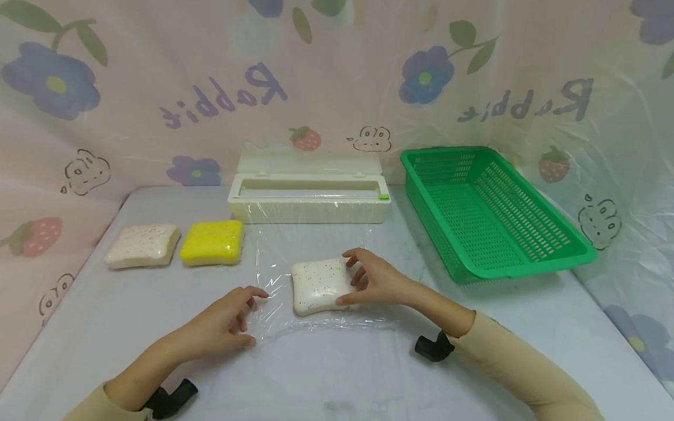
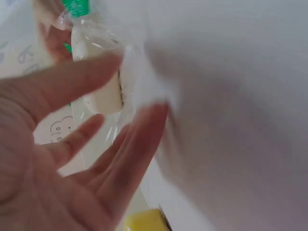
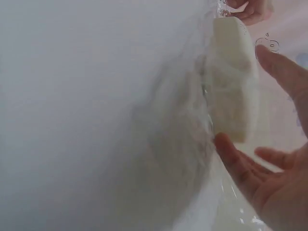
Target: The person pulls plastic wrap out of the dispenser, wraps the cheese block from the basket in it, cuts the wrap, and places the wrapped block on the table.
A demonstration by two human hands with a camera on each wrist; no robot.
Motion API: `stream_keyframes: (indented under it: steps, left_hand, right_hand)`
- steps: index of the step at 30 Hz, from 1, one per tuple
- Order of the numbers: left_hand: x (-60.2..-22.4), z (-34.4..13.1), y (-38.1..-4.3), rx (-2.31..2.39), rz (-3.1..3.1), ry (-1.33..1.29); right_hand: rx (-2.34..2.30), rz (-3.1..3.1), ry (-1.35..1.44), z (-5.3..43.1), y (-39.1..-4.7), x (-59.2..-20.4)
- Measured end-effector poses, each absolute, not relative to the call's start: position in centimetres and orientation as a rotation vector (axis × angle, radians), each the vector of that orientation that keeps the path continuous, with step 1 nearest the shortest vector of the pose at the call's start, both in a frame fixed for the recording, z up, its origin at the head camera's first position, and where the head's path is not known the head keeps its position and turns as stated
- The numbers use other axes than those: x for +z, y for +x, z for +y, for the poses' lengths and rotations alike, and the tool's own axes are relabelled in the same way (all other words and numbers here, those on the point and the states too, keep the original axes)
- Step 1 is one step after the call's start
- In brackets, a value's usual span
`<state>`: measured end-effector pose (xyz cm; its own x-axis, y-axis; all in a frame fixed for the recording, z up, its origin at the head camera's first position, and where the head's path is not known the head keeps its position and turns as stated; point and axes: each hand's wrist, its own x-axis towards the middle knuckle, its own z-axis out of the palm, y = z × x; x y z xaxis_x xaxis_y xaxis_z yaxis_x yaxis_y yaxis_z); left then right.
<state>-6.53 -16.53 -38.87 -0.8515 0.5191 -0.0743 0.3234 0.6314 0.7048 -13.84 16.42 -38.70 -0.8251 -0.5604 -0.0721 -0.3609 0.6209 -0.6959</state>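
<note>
A white, speckled, cushion-shaped block [image 1: 320, 286] lies on a sheet of clear plastic wrap [image 1: 274, 292] on the table. My right hand [image 1: 376, 280] is at the block's right side, its fingers spread and bent. In the right wrist view, the block's pale side [image 3: 233, 82] is close to the spread fingers; whether they touch it I cannot tell. Beside the wrap's left edge is my left hand [image 1: 226, 321], thumb and fingers apart. The left wrist view shows a gap between this thumb and the fingers [image 2: 130, 159]; contact with the film is unclear.
A white wrap dispenser box [image 1: 310, 211] stands behind the wrap with its lid raised. A yellow block [image 1: 212, 242] and another speckled block [image 1: 143, 245] lie at the left. The green basket [image 1: 532, 272] is at the back right. A printed curtain [image 1: 337, 76] hangs behind.
</note>
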Motion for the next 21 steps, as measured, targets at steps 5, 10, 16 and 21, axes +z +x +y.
stream_keyframes:
  steps: [5, 10, 16, 21]
  left_hand:
    - [-38.6, -16.2, -5.7, 0.865, 2.864, 0.676]
    - [-38.9, -16.2, -5.2, 0.785, 2.858, 0.824]
    - [-39.6, -16.2, -5.4, 0.751, 2.762, 0.958]
    - [-39.8, -15.9, -5.6, 0.734, 2.798, 0.991]
  right_hand:
    - [-1.008, 2.534, -0.909, 18.4, -12.8, -38.3]
    - [-0.910, 2.467, -1.124, 19.9, -12.1, -38.5]
    - [-0.858, 2.402, -1.304, 20.9, -11.8, -39.1]
    - [-0.767, 2.359, -1.400, 21.9, -11.5, -39.3]
